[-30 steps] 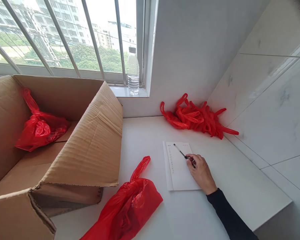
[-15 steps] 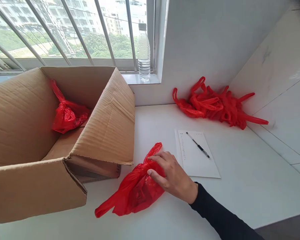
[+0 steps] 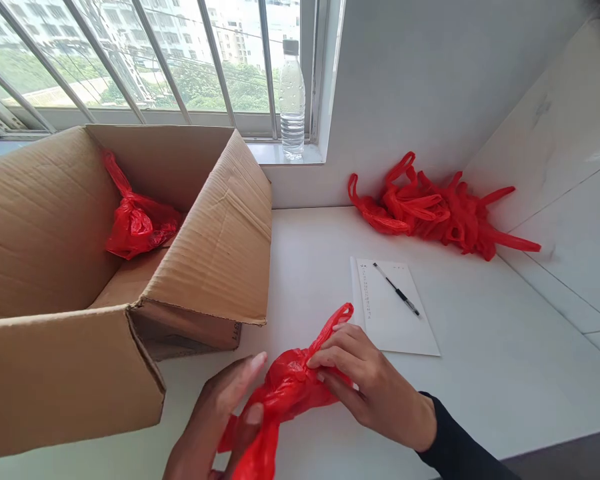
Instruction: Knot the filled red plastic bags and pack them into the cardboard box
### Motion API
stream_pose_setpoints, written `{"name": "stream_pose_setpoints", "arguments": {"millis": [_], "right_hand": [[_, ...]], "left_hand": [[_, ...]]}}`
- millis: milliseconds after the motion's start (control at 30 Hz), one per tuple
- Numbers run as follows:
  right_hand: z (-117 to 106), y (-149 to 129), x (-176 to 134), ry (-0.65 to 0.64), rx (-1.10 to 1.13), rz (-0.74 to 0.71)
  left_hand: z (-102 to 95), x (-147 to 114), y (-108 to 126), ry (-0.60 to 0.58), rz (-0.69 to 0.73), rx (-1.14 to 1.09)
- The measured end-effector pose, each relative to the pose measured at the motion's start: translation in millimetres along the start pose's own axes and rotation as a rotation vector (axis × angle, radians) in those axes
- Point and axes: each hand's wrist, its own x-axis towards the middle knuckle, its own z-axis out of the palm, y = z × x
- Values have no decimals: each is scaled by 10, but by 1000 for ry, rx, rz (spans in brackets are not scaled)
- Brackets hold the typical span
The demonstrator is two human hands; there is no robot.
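Note:
A red plastic bag [image 3: 295, 383] with something bulky inside lies across the white table in front of me. My right hand [image 3: 353, 380] pinches its gathered neck, and one handle loop sticks up past the fingers. My left hand [image 3: 220, 420] is at the bag's near left end, thumb and index finger apart. The thumb touches the red plastic there, while the other left fingers are mostly hidden. What the bag contains cannot be made out.
An open cardboard box [image 3: 215, 267] at left contains another red bag [image 3: 143, 223]. White paper [image 3: 395, 333] with a black pen [image 3: 397, 290] lies to the right. Several red bags [image 3: 430, 210] are heaped by the wall. A water bottle [image 3: 293, 107] stands on the windowsill.
My left hand has come in from below to the bag. My right hand has closed on the bag's neck and moved slightly right and nearer, turning the bag and bunching it up.

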Motion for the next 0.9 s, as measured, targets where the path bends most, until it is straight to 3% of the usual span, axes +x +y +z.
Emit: {"name": "stream_pose_setpoints", "arguments": {"millis": [100, 200, 267, 400, 467, 567, 700, 767, 900], "right_hand": [[-30, -47, -51, 5, 7, -34], [-41, -57, -86, 12, 14, -32], [-55, -34, -117, 25, 13, -22], [-121, 42, -207, 84, 12, 64], [-152, 54, -239, 75, 27, 146], [-143, 19, -227, 50, 48, 225], [-71, -25, -156, 41, 45, 220], [-77, -15, -154, 52, 28, 217], [-177, 24, -234, 117, 48, 339]], "left_hand": [[154, 67, 149, -108, 134, 42], [195, 127, 151, -175, 217, 29], [167, 130, 104, -148, 126, -8], [78, 64, 7, 12, -281, -17], [75, 27, -14, 50, -355, -23], [147, 12, 9, 29, -216, -13], [220, 89, 61, -34, 24, 81], [192, 128, 46, -29, 36, 76], [113, 129, -15, 31, -79, 82]]}}
